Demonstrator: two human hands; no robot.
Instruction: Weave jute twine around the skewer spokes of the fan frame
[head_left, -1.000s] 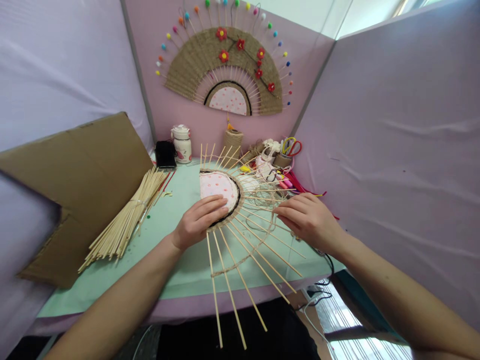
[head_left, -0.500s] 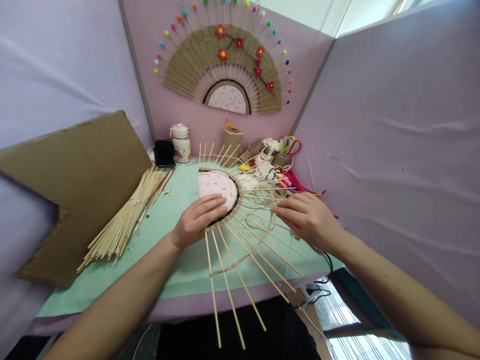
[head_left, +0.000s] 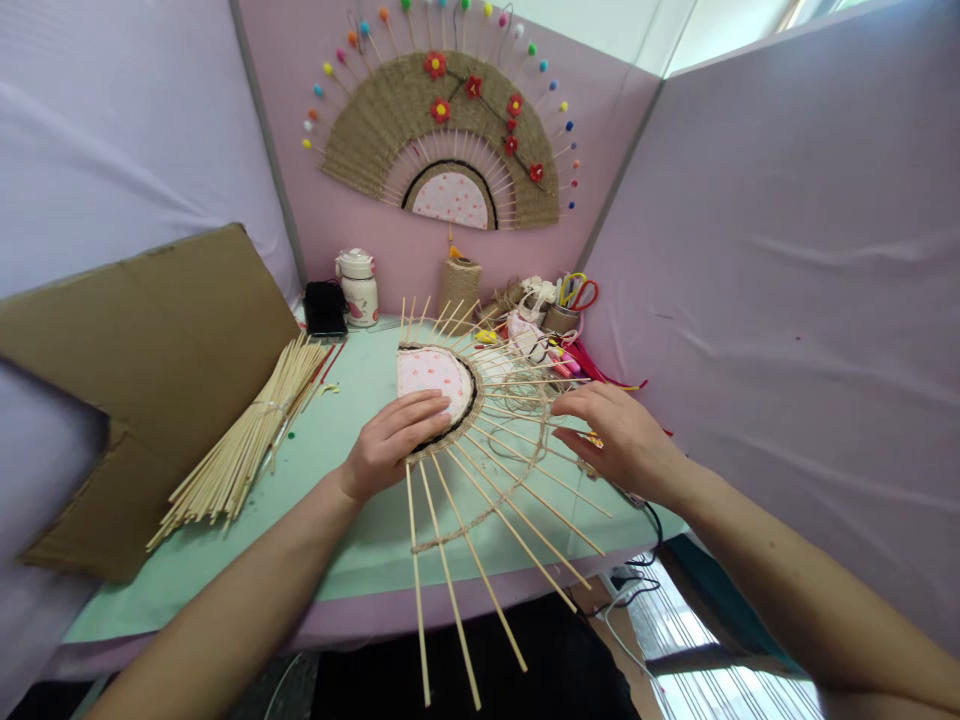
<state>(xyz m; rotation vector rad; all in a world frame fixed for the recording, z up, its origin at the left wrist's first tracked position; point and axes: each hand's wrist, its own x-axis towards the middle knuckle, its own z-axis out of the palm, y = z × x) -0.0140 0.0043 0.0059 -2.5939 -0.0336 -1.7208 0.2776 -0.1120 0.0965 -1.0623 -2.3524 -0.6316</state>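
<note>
A half-round piece (head_left: 431,372) with a pink dotted centre, a black braid edge and several thin sticks fanning outward lies on the green table. My left hand (head_left: 397,435) rests over its lower part, gripping its edge. Twine (head_left: 480,520) is woven in an arc across the lower sticks and reaches up towards the right. Just right of the arc's upper end is my right hand (head_left: 611,435), thumb and fingers parted beside the stick tips, with nothing visibly gripped. Loose twine (head_left: 517,395) lies tangled under the sticks on the right.
A bundle of sticks (head_left: 240,440) and cardboard (head_left: 150,370) are at left. Behind stand a black pouch (head_left: 325,309), a white bottle (head_left: 358,290), a twine spool (head_left: 459,283) and a cup with scissors (head_left: 561,318). A finished fan (head_left: 442,130) hangs on the back wall.
My right hand's fingers have opened and come away from the twine, slightly to the right. My left hand stays on the half-round piece.
</note>
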